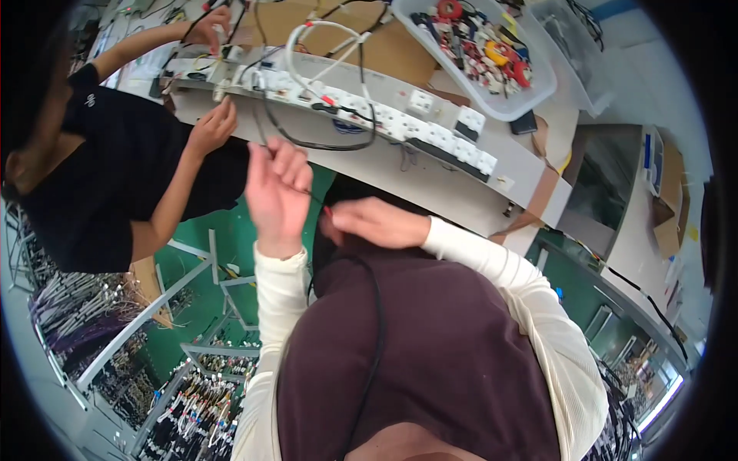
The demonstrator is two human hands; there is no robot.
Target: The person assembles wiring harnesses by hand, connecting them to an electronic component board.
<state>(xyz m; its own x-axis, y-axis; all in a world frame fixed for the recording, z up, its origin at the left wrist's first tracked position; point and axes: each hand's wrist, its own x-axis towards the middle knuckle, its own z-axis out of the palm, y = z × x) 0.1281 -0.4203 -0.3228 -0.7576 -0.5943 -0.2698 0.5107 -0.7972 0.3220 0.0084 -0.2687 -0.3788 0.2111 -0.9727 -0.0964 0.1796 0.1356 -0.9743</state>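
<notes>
My left hand is raised in front of the bench edge, its fingers curled and closed on a thin black cable. Close by on the right, my right hand pinches the same cable near a small red piece; the fingertips partly hide it. A length of black cable hangs down over my dark top. Just beyond my hands, a long rail of white sockets lies along the bench, with looped black and white cables over it.
At the left, a person in a black shirt works with both hands at the rail's left end. A clear plastic bin of colourful connectors stands at the back right. Racks of hanging cables are at the lower left. A cardboard box sits far right.
</notes>
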